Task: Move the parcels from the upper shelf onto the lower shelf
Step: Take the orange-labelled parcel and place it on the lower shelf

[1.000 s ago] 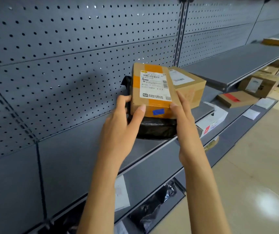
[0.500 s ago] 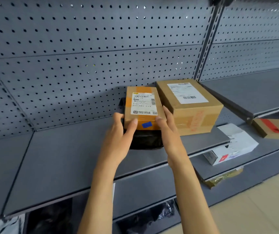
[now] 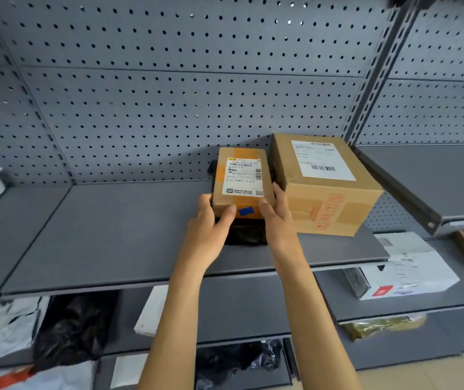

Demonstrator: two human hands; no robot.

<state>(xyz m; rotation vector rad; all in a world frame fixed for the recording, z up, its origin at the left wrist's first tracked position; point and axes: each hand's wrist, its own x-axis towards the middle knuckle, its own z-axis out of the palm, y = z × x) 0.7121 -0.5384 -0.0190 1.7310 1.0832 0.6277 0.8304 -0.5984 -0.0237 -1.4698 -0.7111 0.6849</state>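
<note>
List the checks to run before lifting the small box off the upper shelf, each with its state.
1. Left hand on the small box: ok.
2. Right hand on its other side: ok.
3. Gap to the large box: not ok, right fingers squeezed between.
4. Black bag beneath free of the box: cannot tell.
5. Landing room on the lower shelf: ok, bare patch below.
</note>
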